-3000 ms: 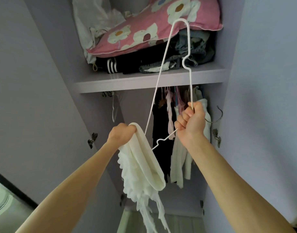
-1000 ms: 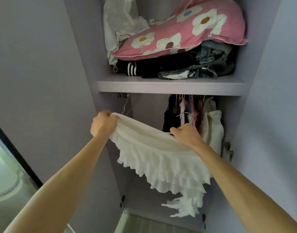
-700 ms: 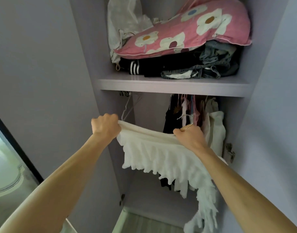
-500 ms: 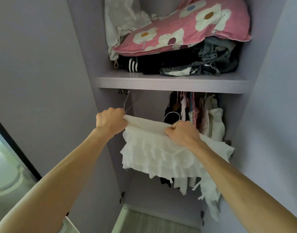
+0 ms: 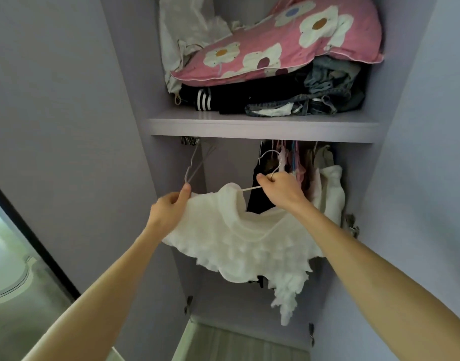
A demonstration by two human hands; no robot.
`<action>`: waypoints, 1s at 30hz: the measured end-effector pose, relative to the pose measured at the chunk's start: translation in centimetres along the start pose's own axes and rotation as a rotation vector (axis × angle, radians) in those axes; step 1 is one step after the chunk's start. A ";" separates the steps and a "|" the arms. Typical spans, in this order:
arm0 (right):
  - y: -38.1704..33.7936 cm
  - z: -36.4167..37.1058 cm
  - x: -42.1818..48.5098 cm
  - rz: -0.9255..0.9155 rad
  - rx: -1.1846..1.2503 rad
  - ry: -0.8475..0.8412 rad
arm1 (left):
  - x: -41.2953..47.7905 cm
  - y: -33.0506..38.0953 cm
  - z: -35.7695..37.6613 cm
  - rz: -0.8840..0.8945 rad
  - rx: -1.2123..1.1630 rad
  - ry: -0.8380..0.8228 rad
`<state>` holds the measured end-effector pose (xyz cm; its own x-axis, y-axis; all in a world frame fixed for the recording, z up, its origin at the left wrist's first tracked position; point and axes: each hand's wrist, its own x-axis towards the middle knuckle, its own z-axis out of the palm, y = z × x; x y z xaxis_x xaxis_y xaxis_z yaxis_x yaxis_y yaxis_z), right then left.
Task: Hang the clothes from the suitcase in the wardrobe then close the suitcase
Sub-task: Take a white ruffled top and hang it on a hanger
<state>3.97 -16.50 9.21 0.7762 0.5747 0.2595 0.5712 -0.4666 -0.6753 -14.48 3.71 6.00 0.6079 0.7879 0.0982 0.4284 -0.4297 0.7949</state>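
A white ruffled garment (image 5: 247, 241) hangs stretched between my hands inside the open wardrobe. My left hand (image 5: 169, 209) grips its left end. My right hand (image 5: 281, 190) pinches the neck of a white wire hanger (image 5: 271, 162) whose arm runs into the garment. The hanger's hook points up, just below the wardrobe shelf (image 5: 262, 127). The rail is hidden behind the shelf edge. The suitcase is out of view.
Dark, pink and cream clothes (image 5: 325, 183) hang at the right of the compartment. Empty wire hangers (image 5: 195, 165) dangle at the left. A pink flowered pillow (image 5: 281, 45) lies on folded clothes on the shelf. Open lilac doors stand on both sides.
The hanger, held bare above the garment three seconds ago, now sits inside it. Both hands spread the garment, then lifted it; my right hand now pinches the hanger's neck.
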 end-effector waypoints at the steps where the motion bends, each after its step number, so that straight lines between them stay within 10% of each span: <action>1: 0.3 0.3 -0.1 0.008 -0.007 0.012 | -0.5 -0.3 0.2 -0.006 0.045 0.026; 15: 3.9 -0.4 -0.5 0.092 -0.064 0.151 | -0.9 -5.6 0.5 -0.007 0.607 0.196; 26: 1.5 -0.1 -1.6 -0.022 -0.078 0.034 | 1.1 3.3 2.1 0.193 0.215 -0.345; 30: 1.8 -0.1 -2.0 -0.040 -0.064 -0.031 | 1.8 3.2 3.0 0.152 -0.115 -0.217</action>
<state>3.46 -18.59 7.56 0.7440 0.6142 0.2631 0.6185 -0.4840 -0.6190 -9.98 2.41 6.92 0.7935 0.6001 0.1010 0.2502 -0.4730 0.8448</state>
